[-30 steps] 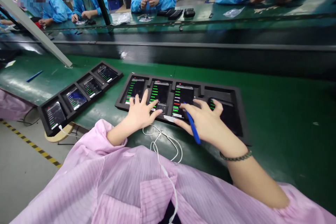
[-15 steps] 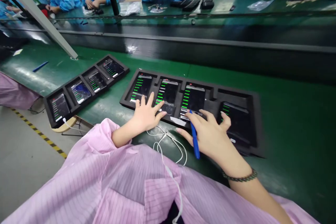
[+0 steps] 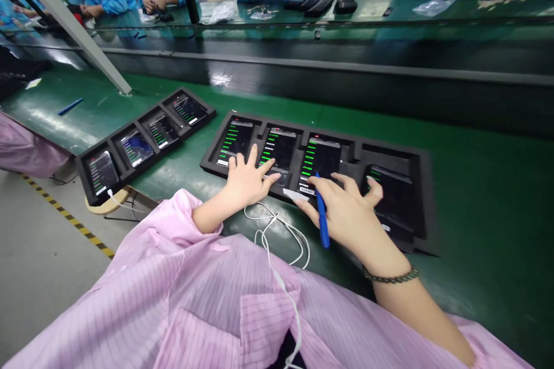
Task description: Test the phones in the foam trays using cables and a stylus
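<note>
A black foam tray (image 3: 402, 155) lies on the green bench in front of me with several phones in its slots, screens lit with green lines. My left hand (image 3: 246, 181) rests with fingers spread on the near edge of the tray, fingertips on the two leftmost phones (image 3: 234, 139). My right hand (image 3: 346, 213) holds a blue pen (image 3: 321, 219) between its fingers, the pen tip touching the third phone (image 3: 320, 161). Its thumb reaches toward the fourth phone (image 3: 389, 184). A white cable (image 3: 281, 236) loops just below my hands.
A second black tray (image 3: 142, 138) with several lit phones sits to the left, one plugged into a white cable. A blue pen (image 3: 70, 106) lies far left. A dark conveyor runs across beyond the tray. People in blue coats work at the far bench.
The view has shifted slightly, so both trays sit a little further right and up. My hands keep their places on the phones, the right hand drawn back a little toward me.
</note>
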Demonstrator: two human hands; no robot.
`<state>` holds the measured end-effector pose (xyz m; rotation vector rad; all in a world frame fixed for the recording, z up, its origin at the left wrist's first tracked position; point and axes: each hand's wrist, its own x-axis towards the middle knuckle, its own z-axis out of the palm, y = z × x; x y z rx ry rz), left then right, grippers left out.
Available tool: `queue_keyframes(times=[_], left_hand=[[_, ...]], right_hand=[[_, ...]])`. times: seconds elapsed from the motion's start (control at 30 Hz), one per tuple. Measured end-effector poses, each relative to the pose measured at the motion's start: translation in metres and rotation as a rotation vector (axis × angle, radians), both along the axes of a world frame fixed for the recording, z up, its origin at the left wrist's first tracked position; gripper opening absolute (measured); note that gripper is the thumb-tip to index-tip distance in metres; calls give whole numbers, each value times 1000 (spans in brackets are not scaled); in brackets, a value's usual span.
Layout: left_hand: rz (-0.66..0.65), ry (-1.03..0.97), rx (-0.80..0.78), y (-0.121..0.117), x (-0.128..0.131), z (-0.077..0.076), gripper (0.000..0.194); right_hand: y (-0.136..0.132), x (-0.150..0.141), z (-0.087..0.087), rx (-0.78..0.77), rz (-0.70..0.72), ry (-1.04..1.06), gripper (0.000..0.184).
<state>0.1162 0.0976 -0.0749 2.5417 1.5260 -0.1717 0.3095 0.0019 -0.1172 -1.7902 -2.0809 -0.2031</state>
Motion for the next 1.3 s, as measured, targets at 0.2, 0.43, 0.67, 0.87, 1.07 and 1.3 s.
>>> queue_keyframes(times=[0.2,0.43,0.67,0.87,1.07,1.3], left_hand=[[160,-65,181,44,26,16,60],[256,-116,282,47,-8,37,57],[139,-9,140,16,-28,34,52],[-6,76,1,-5,-15,34,49],[11,99,-71,11,-2,20,52],[28,52,-6,27,7,9,51]], right_hand=[[20,13,13,-45,-169,7,42],[-9,52,23,111,-327,141,47],[-23,73,10,160,-446,194,51],[-26,79,14,220,-468,217,49],[-34,86,10,218,-500,289,39],[-39,94,1,256,-486,304,38]])
